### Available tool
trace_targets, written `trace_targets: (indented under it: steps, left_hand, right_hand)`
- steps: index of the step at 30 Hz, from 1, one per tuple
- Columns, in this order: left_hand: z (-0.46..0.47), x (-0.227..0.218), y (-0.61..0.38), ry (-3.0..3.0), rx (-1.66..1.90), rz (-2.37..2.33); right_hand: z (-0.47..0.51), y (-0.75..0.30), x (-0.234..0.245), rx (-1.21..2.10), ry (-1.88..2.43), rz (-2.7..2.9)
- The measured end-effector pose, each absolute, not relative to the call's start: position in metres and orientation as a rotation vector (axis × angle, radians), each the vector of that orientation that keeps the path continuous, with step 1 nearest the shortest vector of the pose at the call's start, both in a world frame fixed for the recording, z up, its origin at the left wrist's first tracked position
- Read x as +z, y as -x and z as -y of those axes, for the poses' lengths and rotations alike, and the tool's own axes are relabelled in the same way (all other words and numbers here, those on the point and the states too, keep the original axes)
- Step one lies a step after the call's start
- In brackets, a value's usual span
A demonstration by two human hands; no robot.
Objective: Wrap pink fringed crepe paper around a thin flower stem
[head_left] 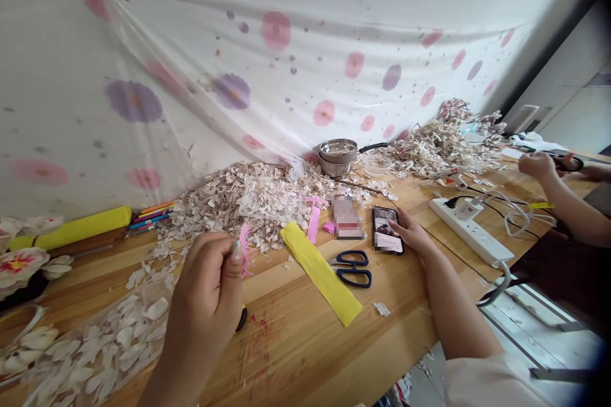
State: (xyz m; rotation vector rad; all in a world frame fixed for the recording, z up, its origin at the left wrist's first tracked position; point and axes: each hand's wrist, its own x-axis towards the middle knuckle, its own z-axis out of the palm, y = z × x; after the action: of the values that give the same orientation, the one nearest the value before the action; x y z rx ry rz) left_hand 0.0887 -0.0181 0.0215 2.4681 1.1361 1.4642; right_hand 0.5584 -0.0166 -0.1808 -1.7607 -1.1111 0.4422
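My left hand is raised over the table with thumb and index finger pinched together. A narrow pink fringed paper strip shows at its fingertips. My right hand grips the right edge of a smartphone, its thumb over the lit screen. Between my hands lies a flat yellow crepe paper strip. Scissors with dark blue handles rest beside it, their blades partly under the paper. A pink paper strip and a blurred-out rectangular item lie behind them.
Heaps of pale petals line the wall, with metal bowls among them. White petals on plastic and a yellow roll are at left. At right are a power strip, a glue gun and another person's hand.
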Motion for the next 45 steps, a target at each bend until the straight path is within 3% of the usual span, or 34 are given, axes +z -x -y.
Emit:
trace_targets:
  steps: [30, 45]
  left_hand:
    - [0.019, 0.023, -0.088, -2.463, 1.468, -1.176]
    - [0.019, 0.024, -0.088, -2.461, 1.471, -1.168]
  right_hand:
    - [0.025, -0.548, -0.155, 0.423, 1.734, 0.787]
    - [0.008, -0.555, -0.173, 0.378, 1.712, 0.8]
